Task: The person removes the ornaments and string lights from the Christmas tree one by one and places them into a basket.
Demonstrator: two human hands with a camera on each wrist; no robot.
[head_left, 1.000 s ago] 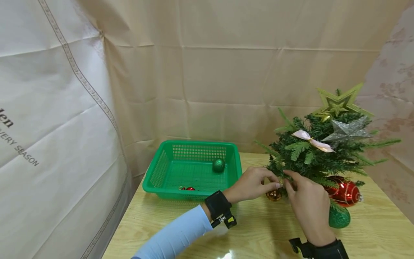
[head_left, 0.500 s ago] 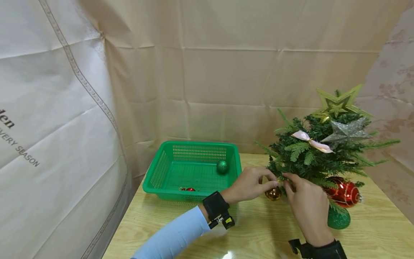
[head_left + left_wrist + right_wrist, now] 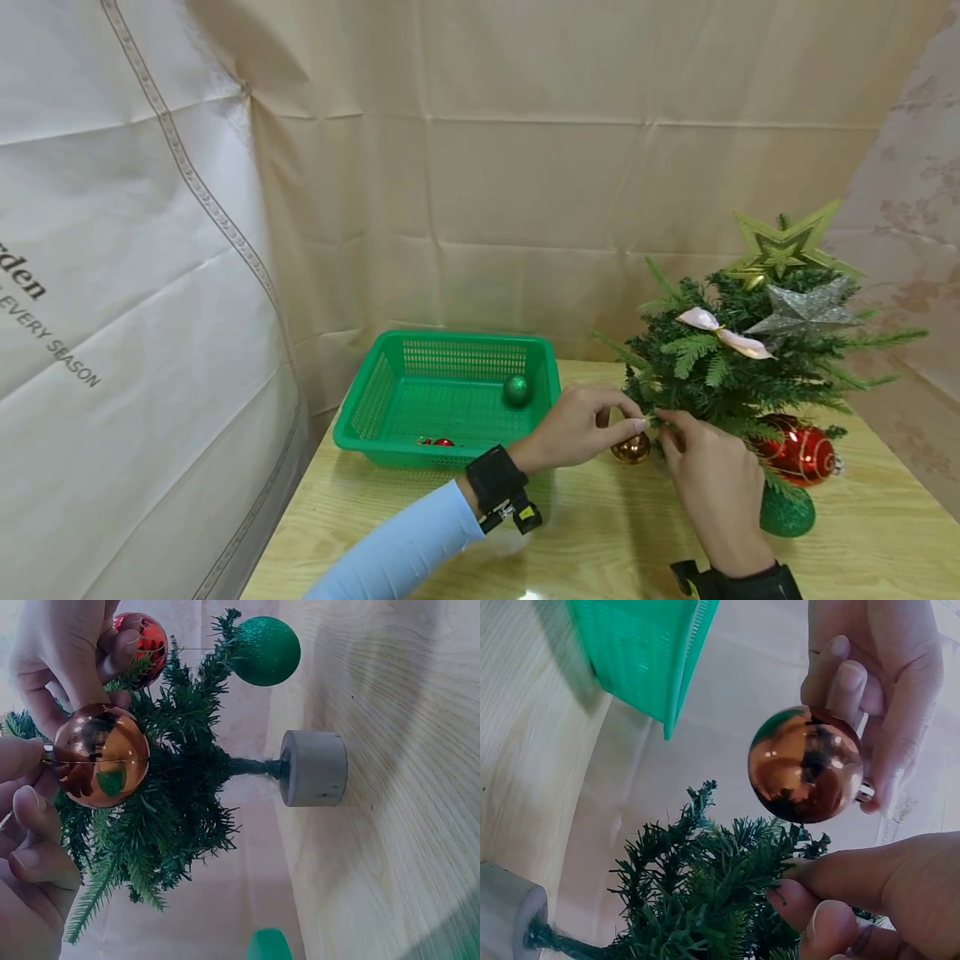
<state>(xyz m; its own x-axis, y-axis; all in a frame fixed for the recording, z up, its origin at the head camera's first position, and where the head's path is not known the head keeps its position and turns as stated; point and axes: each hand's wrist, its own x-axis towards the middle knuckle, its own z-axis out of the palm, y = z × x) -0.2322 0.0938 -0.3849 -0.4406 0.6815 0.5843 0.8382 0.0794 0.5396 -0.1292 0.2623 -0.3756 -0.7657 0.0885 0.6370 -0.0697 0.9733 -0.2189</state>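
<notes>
A shiny copper bauble (image 3: 632,448) hangs beneath my left hand (image 3: 581,425), whose thumb and finger pinch it at its metal cap. In the right wrist view the bauble (image 3: 806,765) is beside the green branches, and whether it touches them I cannot tell. My right hand (image 3: 716,479) pinches a branch tip of the small Christmas tree (image 3: 720,367) just right of the bauble. On the tree are a gold star (image 3: 783,246), a silver star (image 3: 808,307), a pale pink bow-like ornament (image 3: 726,333), a red bauble (image 3: 801,450) and a green bauble (image 3: 787,510).
A green plastic basket (image 3: 442,454) stands left of the tree, holding a glittery green ball (image 3: 517,390) and small red ornaments (image 3: 442,442). The tree's round pale base (image 3: 315,769) rests on the wooden table (image 3: 600,542). Beige cloth (image 3: 525,183) hangs behind.
Both hands stay at the branch with only slight shifts. The copper bauble has moved a little left. In the basket the green ball has rolled slightly right.
</notes>
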